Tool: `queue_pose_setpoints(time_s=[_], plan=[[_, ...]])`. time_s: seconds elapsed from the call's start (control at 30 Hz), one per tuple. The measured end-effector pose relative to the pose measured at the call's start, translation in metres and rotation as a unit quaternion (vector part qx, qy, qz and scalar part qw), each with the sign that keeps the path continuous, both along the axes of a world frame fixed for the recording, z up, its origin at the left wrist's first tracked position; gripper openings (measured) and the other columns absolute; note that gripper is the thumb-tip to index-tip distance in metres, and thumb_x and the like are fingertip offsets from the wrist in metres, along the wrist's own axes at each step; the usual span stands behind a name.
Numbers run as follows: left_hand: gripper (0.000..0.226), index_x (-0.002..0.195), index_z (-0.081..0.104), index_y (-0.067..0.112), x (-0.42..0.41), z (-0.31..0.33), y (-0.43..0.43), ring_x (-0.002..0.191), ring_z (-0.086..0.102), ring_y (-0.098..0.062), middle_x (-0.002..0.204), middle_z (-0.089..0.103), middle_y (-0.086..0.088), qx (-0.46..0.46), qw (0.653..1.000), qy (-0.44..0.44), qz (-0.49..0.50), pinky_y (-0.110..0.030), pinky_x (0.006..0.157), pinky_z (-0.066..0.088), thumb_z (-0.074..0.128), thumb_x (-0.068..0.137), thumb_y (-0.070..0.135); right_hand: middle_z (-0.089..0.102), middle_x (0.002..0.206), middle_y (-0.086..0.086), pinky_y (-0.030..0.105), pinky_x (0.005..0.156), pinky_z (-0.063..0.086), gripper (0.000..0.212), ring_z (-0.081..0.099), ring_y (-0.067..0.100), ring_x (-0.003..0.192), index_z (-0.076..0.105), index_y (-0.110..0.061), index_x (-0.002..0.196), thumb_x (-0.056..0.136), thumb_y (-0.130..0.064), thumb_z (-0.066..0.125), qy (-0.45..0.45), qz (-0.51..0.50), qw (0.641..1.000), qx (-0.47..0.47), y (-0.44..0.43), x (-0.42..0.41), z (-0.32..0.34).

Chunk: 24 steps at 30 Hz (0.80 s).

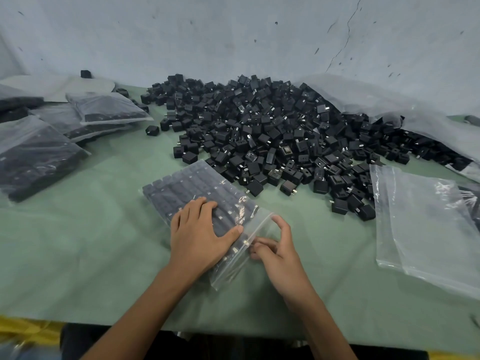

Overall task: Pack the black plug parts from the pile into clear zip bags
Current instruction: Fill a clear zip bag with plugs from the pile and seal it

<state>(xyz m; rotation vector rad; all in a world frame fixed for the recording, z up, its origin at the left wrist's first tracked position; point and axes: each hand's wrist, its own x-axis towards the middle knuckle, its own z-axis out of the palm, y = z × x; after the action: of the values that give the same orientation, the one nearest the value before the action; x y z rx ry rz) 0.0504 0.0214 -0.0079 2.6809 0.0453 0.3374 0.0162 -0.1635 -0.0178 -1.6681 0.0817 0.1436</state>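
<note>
A big pile of black plug parts (272,131) covers the far middle of the green table (91,242). In front of it lies a clear zip bag (192,185) filled with rows of plug parts, its mouth pointing toward me. My left hand (200,232) lies flat on the near end of that bag, fingers spread, pressing it down. My right hand (275,250) pinches the bag's zip strip between thumb and fingers at the open edge.
Several filled zip bags (39,157) are stacked at the left. A stack of empty clear bags (428,229) lies at the right. A large plastic sheet (389,100) drapes behind the pile. The table's front edge runs just below my forearms.
</note>
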Motion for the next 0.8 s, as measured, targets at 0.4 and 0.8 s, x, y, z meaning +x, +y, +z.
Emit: queue_pose_setpoints(time_s=[0.4, 0.8], plan=[[0.085, 0.143, 0.046, 0.030, -0.001, -0.003, 0.000, 0.146, 0.027, -0.014, 0.155, 0.037, 0.007, 0.013, 1.000, -0.007, 0.001, -0.038, 0.122, 0.015, 0.043, 0.079, 0.087, 0.062, 0.108, -0.009, 0.028, 0.078, 0.043, 0.026, 0.060, 0.012, 0.087, 0.068, -0.030, 0.105, 0.091, -0.013, 0.055, -0.166, -0.098, 0.917, -0.349, -0.060, 0.097, 0.026], [0.090, 0.142, 0.045, 0.031, -0.002, -0.004, 0.001, 0.145, 0.028, -0.013, 0.154, 0.037, 0.009, 0.018, 1.000, -0.005, 0.004, -0.037, 0.121, 0.015, 0.033, 0.076, 0.091, 0.060, 0.108, -0.004, 0.025, 0.072, 0.042, 0.021, 0.059, 0.011, 0.090, 0.064, -0.029, 0.105, 0.095, -0.046, 0.055, -0.113, -0.062, 0.940, -0.317, -0.073, 0.121, 0.020]])
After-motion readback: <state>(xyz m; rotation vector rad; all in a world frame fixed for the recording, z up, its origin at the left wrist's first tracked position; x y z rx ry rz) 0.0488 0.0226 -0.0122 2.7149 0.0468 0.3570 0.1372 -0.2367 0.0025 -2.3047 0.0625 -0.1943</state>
